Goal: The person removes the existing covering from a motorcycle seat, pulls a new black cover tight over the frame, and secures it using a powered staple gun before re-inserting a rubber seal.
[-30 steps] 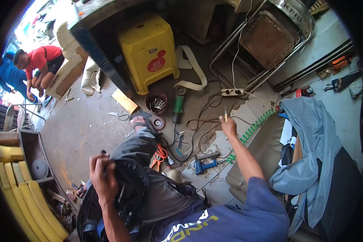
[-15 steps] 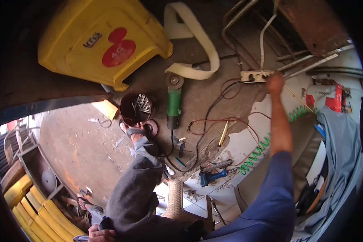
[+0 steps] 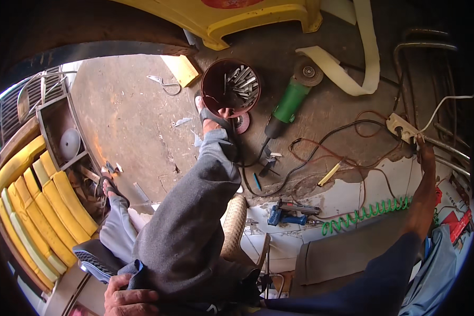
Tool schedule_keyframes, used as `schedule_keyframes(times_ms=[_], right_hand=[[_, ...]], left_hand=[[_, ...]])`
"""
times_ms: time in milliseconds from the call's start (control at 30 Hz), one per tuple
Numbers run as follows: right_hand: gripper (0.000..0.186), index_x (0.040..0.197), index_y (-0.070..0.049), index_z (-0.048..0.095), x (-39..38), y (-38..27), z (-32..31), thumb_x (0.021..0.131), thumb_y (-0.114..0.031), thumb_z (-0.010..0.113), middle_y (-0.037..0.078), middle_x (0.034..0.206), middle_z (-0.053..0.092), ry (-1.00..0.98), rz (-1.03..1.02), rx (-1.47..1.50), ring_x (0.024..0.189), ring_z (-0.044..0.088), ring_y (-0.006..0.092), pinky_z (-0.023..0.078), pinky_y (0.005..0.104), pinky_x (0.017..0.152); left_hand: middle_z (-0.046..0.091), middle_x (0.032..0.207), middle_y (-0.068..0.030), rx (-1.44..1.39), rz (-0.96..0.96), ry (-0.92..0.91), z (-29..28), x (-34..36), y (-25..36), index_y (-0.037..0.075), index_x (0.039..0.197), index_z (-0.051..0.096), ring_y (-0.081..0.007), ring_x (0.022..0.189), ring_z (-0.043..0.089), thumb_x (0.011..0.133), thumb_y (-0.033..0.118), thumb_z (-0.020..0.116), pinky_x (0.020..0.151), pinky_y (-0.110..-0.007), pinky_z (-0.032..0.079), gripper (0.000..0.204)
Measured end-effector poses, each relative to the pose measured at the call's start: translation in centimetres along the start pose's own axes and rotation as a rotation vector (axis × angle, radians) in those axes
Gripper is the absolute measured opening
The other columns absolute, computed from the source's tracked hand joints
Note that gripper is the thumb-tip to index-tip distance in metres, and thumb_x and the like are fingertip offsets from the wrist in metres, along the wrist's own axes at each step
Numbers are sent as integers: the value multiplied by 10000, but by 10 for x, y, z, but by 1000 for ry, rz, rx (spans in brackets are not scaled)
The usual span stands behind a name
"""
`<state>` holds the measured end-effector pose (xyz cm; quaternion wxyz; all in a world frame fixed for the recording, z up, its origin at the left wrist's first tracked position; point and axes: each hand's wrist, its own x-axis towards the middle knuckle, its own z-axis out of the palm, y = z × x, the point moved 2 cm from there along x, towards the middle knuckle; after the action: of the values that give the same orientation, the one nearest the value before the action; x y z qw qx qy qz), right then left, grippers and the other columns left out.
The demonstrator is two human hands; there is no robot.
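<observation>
My right hand [image 3: 425,154] touched power strip [image 3: 394,123], left hand [image 3: 127,298] lay by leg [image 3: 184,226]; couldn't tell either grip. Hard tug could've yanked black cord [image 3: 329,136].

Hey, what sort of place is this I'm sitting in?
It looks like a small repair workshop, perhaps for upholstery: a green grinder and a blue power tool lie on the floor, and yellow pads are stacked at the left.

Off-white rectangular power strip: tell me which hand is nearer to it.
Right. The right hand is at the lower-right end of the power strip; the left hand is far off, well below it and to its left.
</observation>
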<state>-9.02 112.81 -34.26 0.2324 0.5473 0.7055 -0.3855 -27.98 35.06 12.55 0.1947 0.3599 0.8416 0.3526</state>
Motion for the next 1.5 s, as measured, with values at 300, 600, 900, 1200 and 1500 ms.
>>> schedule_keyframes(times_ms=[300,600,900,1200,1500], right_hand=[[408,1423,-169,639,86,75,10,1045,-314,588,197,901,720,699,-1113,-1301,784,693,319,522,497,672],[544,1011,-121,691,9,4,46,956,-651,578,65,566,544,106,272,-203,377,417,163,286,361,361],[661,1163,-93,732,34,20,25,894,-692,647,199,772,710,197,-184,-481,522,591,267,438,468,472],[720,1398,-7,582,-65,-34,55,886,-499,705,287,1113,673,974,-121,-879,1112,638,436,499,518,957],[204,1068,-17,679,-292,-58,334,958,-177,614,205,1077,687,203,-438,-80,1041,667,387,520,474,921]], left_hand=[[667,932,-116,38,-91,-39,-14,-16,1,75,812,759,-350,874,727,756,192,752,711,-492,487,131],[679,902,-108,-5,-116,-60,-28,-30,-10,68,827,757,-344,866,729,790,234,773,748,-503,510,171],[684,921,-114,-25,-106,-51,-26,-27,-10,59,846,755,-355,870,729,781,243,796,755,-522,505,200],[682,914,-117,-10,-149,-76,-29,-25,-6,56,848,759,-369,916,729,739,216,800,786,-549,498,198],[679,965,-125,202,-210,-35,-36,-29,-16,52,849,659,-313,917,682,690,95,780,841,-475,501,205]])
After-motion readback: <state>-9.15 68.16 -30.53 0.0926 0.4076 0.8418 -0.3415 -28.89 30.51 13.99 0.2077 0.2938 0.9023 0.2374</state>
